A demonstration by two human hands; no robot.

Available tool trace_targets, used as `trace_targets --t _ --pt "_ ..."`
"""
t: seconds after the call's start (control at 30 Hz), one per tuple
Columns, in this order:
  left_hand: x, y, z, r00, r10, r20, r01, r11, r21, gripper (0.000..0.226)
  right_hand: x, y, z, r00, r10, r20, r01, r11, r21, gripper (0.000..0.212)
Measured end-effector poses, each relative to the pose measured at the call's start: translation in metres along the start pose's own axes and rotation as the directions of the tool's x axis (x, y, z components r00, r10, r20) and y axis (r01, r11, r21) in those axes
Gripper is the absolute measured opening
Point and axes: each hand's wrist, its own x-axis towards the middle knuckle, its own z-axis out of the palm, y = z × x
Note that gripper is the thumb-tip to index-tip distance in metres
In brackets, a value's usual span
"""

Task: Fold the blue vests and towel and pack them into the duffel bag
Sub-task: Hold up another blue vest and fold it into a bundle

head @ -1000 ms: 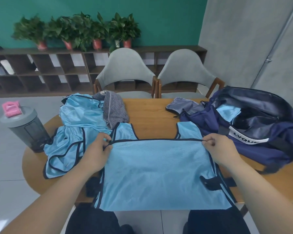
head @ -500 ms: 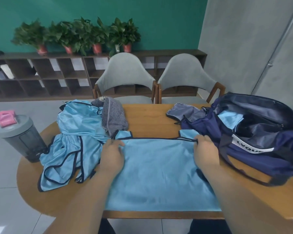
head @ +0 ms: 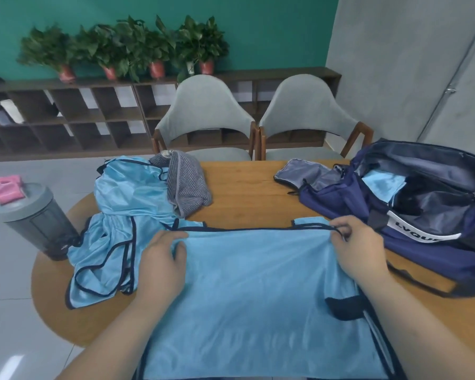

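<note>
A light blue vest (head: 258, 292) with dark trim lies spread flat in front of me, its near edge hanging over the table. My left hand (head: 162, 259) pinches the cloth near its far left corner. My right hand (head: 359, 248) pinches the dark trim at the far right corner. A crumpled heap of more blue vests (head: 113, 229) lies to the left. A grey striped towel (head: 187, 185) sits bunched behind that heap. The navy duffel bag (head: 422, 215) lies open on the right with a blue folded piece (head: 381, 185) inside.
The wooden table (head: 247, 193) is rounded at the left end. A grey shaker bottle (head: 33, 218) with a pink lid tab stands at its left edge. Two grey chairs (head: 206, 119) stand behind the table, before a low shelf with potted plants.
Half a second ago both hands lay flat on the vest's far edge; now they pinch its far corners and have spread wider apart. The vest again hangs over the near table edge.
</note>
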Motion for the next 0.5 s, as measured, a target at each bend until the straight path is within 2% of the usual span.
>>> trace_targets --t 0.1,0.2,0.27,0.4,0.5 --pt "0.023 0.003 0.002 1.0 -0.007 -0.017 0.007 1.0 0.005 0.023 0.02 -0.007 0.001 0.999 -0.009 -0.031 0.009 1.0 -0.007 0.021" --pt "0.033 -0.006 0.014 0.991 -0.037 0.131 0.024 0.994 0.102 0.025 0.027 -0.002 0.016 1.0 -0.003 0.024 0.006 0.994 -0.107 0.016" --pt "0.028 -0.013 0.02 0.983 -0.012 0.185 -0.029 0.975 0.22 0.03 0.026 0.003 0.025 0.998 -0.017 0.061 0.03 0.976 -0.216 0.016" --pt "0.018 -0.018 0.019 0.984 0.061 0.167 -0.109 0.949 0.295 0.033 0.024 0.001 0.025 0.995 -0.02 0.097 0.053 0.936 -0.348 0.021" --pt "0.021 -0.012 0.01 0.989 0.1 0.106 -0.126 0.951 0.282 0.029 0.024 -0.006 0.016 0.998 -0.025 0.05 0.041 0.934 -0.356 0.021"
